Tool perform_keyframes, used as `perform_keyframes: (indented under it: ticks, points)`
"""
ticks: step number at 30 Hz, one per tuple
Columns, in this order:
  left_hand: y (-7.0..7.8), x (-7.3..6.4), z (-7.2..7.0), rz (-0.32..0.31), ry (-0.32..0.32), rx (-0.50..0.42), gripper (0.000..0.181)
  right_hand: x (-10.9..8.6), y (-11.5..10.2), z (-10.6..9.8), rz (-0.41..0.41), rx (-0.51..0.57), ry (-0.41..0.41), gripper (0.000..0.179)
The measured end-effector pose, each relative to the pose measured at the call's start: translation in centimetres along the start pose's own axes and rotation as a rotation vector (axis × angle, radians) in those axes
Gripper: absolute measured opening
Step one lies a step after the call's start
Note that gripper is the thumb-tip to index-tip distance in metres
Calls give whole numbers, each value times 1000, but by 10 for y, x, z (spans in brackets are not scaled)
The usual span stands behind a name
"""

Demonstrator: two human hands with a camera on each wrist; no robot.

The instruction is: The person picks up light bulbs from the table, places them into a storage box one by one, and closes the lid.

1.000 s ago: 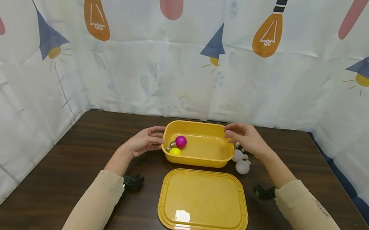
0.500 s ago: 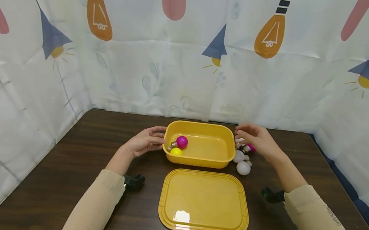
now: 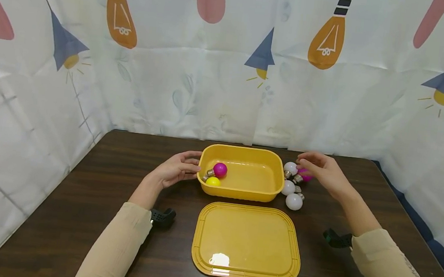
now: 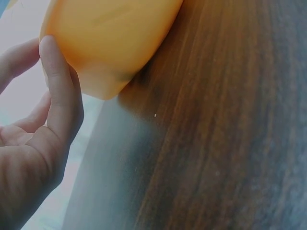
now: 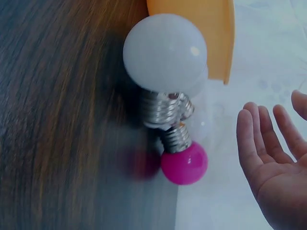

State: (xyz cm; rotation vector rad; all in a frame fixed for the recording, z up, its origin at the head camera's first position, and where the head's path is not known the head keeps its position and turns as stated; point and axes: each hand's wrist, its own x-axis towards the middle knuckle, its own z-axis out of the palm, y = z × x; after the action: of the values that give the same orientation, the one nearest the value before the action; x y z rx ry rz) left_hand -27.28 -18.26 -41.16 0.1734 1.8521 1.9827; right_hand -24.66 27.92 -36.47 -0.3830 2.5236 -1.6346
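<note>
Clearly empty at the right hand (image 3: 322, 169): fingers loosely parted, palm bare in the right wrist view, poised above the desk (image 3: 160, 263) towards its far edge, right of centre. Just below the fingertips and slightly towards the desk's near edge, partly hidden in the head view, the loose pink bulb (image 5: 184, 164); apart from the fingers, judging by the gap in the right wrist view. Long axis aslant: globe towards the desk's right edge, threaded base pointing left and a little nearward. Close beside it, to the left and nearward, three white bulbs (image 3: 294, 202), bases turned different ways. Next, leftward, the box (image 3: 239, 195), long axis along the desk's far edge, right end just beside the white globes. Inside, by its left end, a boxed pink bulb (image 3: 220, 170) and a yellow bulb (image 3: 213, 181). Against the outside of that end, the left hand (image 3: 176, 170), touching with slack fingers, not wrapped round anything; much farther from the loose bulbs than the right. Nearward of the box, flat and apart, the lid (image 3: 248, 240).
</note>
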Motion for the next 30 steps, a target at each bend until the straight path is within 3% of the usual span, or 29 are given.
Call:
perform_keyframes:
  ticks: [20,30]
  points:
    - [0,-1,1,-4,-2,6,61,-5,24,-13,-23,74,64,52]
    - [0,-1,1,1,-1,-10,62,-2,35,-18,20,42,132,53]
